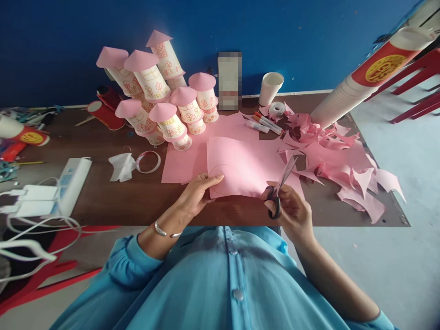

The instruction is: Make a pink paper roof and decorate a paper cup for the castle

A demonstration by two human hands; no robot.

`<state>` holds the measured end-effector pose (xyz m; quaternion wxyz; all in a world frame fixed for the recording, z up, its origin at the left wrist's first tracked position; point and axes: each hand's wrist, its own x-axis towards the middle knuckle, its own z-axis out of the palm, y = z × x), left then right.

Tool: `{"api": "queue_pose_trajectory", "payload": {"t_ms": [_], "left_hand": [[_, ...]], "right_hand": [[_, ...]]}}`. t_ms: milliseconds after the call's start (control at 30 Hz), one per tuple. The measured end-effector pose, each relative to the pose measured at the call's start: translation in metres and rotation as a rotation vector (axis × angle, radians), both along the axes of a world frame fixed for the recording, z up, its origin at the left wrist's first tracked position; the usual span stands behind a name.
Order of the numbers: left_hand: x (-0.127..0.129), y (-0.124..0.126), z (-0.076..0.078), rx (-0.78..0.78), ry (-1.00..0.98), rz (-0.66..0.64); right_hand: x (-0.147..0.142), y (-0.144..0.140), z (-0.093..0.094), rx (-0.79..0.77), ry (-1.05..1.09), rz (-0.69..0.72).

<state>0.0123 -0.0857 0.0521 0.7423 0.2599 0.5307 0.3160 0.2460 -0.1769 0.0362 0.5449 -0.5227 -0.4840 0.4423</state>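
Note:
A pink sheet of paper (pixel 240 165) bows upward in front of me, and a circle outline is drawn on its left part. My left hand (pixel 201 191) pinches its lower left edge, thumb on top and fingers hidden underneath. My right hand (pixel 292 206) is closed on a pair of scissors (pixel 283 176) with black handles. Their blades point up and away from me, beside the sheet's right edge. The right fingers are close to the sheet's lower right corner; I cannot tell whether they touch it. More pink paper (pixel 182 160) lies flat beneath.
Several decorated paper-cup towers (pixel 172 121) with pink cone roofs stand at the back left. Pink scraps (pixel 343 160) cover the right side, near a tall cup stack (pixel 360 78). Markers (pixel 266 123), a white cup (pixel 271 88), a tape roll (pixel 148 162) and a power strip (pixel 72 185) are around.

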Motion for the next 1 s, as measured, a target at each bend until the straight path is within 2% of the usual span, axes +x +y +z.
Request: {"api": "queue_pose_trajectory", "payload": {"t_ms": [67, 233, 367, 500, 600, 767, 900, 1000], "left_hand": [[0.001, -0.001, -0.002, -0.031, -0.003, -0.005], [0.014, 0.0, -0.011, -0.057, 0.024, 0.083], [0.027, 0.006, -0.019, -0.034, -0.022, -0.009], [0.036, 0.015, -0.016, 0.081, -0.026, -0.051], [0.039, 0.026, -0.005, 0.221, -0.003, -0.08], [0.046, 0.05, 0.017, 0.363, 0.08, -0.041], [0.058, 0.059, 0.044, 0.454, -0.012, -0.091], [0.065, 0.056, 0.071, 0.633, -0.117, -0.024]], "right_hand": [[0.0, -0.004, 0.002, -0.029, 0.051, 0.046], [0.0, -0.011, 0.002, -0.082, 0.151, 0.255], [-0.002, -0.013, 0.0, -0.156, 0.166, 0.443], [-0.006, -0.016, -0.003, -0.249, 0.182, 0.518], [-0.008, -0.02, -0.006, -0.321, 0.189, 0.545], [-0.015, -0.027, -0.011, -0.383, 0.239, 0.541], [-0.021, -0.028, -0.011, -0.301, 0.318, 0.488], [-0.022, -0.028, -0.01, -0.217, 0.301, 0.439]]}}
